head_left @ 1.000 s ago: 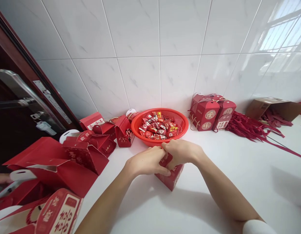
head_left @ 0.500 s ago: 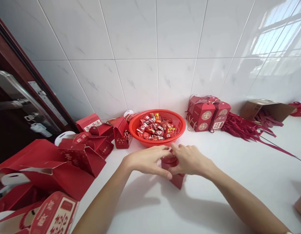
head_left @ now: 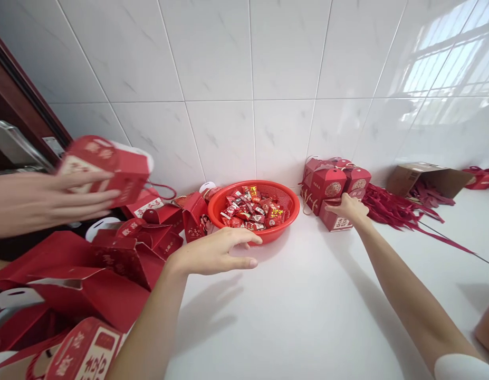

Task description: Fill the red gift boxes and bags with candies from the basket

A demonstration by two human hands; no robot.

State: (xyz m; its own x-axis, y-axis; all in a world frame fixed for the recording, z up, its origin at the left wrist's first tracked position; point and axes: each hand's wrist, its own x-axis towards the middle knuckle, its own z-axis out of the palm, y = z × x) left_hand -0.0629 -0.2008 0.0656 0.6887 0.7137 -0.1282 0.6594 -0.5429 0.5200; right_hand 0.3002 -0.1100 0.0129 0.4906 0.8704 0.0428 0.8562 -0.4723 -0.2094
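Right of centre, the right hand (head_left: 350, 209) pinches the small red box (head_left: 339, 221); pushed too far, it could topple the standing boxes (head_left: 323, 181). The left hand's (head_left: 212, 252) grip is spread.

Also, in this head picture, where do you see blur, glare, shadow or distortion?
Head view: motion blur on the co-worker's bare hand and the red paper box it holds; window glare at upper right on the glossy white tiled wall, whose joints fan outward, probably lens distortion; soft shadows from the left hand and right forearm on the white tabletop.
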